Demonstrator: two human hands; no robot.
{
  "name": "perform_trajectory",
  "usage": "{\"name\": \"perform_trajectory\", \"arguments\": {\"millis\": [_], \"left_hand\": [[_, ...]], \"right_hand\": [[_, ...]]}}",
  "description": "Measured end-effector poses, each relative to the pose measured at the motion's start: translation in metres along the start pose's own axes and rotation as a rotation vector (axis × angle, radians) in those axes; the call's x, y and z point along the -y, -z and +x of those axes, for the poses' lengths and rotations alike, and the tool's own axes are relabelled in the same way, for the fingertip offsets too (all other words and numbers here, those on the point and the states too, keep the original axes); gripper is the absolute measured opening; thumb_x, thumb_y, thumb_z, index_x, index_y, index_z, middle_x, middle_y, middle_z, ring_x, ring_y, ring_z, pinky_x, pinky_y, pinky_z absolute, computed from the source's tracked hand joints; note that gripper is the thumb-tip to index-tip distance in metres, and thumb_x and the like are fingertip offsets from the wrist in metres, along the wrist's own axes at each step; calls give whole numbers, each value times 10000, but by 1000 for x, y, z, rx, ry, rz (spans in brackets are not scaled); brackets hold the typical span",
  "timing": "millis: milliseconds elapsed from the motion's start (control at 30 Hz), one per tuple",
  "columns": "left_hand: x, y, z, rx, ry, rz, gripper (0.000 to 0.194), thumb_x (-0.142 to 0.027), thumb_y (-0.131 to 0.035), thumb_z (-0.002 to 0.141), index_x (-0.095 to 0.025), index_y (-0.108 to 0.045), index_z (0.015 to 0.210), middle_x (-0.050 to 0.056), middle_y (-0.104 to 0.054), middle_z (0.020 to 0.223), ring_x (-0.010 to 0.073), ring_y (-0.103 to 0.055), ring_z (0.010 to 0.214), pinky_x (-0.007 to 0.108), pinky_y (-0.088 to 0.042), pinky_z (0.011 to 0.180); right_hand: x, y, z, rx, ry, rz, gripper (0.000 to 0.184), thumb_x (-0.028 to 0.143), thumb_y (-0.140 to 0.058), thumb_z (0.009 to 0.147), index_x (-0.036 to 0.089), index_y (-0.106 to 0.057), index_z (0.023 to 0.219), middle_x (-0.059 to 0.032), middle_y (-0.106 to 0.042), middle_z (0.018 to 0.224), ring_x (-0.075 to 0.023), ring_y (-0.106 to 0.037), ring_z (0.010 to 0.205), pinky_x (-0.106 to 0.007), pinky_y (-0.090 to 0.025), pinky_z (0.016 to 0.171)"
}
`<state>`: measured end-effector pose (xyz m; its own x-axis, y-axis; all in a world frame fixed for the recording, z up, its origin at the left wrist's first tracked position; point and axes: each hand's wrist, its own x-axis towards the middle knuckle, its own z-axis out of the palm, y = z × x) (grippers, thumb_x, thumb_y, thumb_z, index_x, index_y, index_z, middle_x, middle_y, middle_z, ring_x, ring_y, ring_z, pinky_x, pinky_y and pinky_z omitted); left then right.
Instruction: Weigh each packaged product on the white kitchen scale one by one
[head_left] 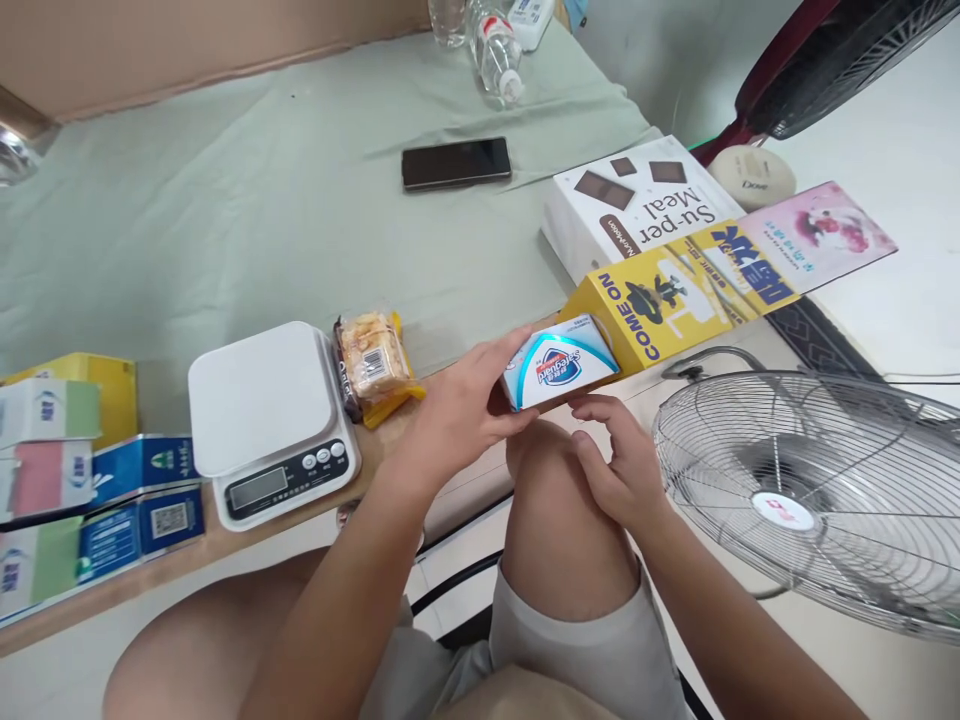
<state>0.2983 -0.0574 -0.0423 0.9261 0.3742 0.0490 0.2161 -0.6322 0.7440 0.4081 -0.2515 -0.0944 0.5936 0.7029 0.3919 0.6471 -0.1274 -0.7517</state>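
Note:
My left hand is closed around the left end of a white and blue Safeguard soap box at the table's front edge. The soap box's right end meets a yellow box lettered "COME ON"; whether they touch, I cannot tell. Just below and right of the soap box, over my knee, is my right hand, its thumb and fingers apart and nothing between them. To the left of my left hand lie a packaged snack with a barcode and a white kitchen scale.
Blue cartons and pastel cartons crowd the left front edge. A phone and a plastic bottle lie farther back. On the right are a white Su-per Meal box, a pink box and a wire fan.

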Motion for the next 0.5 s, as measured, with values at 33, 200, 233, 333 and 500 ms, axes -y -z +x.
{"name": "perform_trajectory", "arguments": {"millis": [33, 200, 233, 333, 500], "left_hand": [[1, 0, -1, 3, -8, 6, 806, -313, -816, 872, -325, -435, 1582, 77, -659, 1466, 274, -672, 1296, 401, -588, 1049], [-12, 18, -19, -112, -173, 31, 941, -448, -840, 831, -242, -354, 1610, 152, -525, 1609, 318, -553, 1462, 446, -545, 1150], [-18, 27, -27, -161, -221, 41, 815, -441, -801, 871, -219, -424, 1558, 149, -579, 1559, 295, -589, 1426, 417, -551, 1142], [-36, 61, -55, -304, -328, 104, 246, -269, -651, 971, -193, -652, 1205, 68, -787, 1160, 182, -751, 1086, 289, -609, 960], [-54, 112, -130, -525, -303, 145, 96, -133, -630, 943, -218, -657, 908, -28, -722, 779, 105, -681, 725, 248, -565, 665]], "right_hand": [[2, 1, 1, -3, 9, 1, 172, 167, -575, 934, 257, -611, 1076, -52, -738, 1038, -205, -722, 977, -355, -584, 829], [27, 12, 2, -43, 59, 18, 123, 151, -572, 929, 245, -610, 1000, -22, -682, 889, -179, -666, 822, -316, -532, 707], [36, 14, 2, -45, 77, 30, 115, 148, -566, 930, 242, -604, 982, -11, -659, 845, -167, -639, 769, -303, -504, 663], [67, 11, 4, 15, 183, 136, 108, 131, -545, 919, 230, -584, 940, 15, -580, 738, -137, -544, 639, -285, -410, 563], [126, -24, 10, 231, 401, 358, 104, 123, -549, 888, 217, -535, 847, 27, -487, 655, -125, -467, 593, -280, -374, 538]]}}
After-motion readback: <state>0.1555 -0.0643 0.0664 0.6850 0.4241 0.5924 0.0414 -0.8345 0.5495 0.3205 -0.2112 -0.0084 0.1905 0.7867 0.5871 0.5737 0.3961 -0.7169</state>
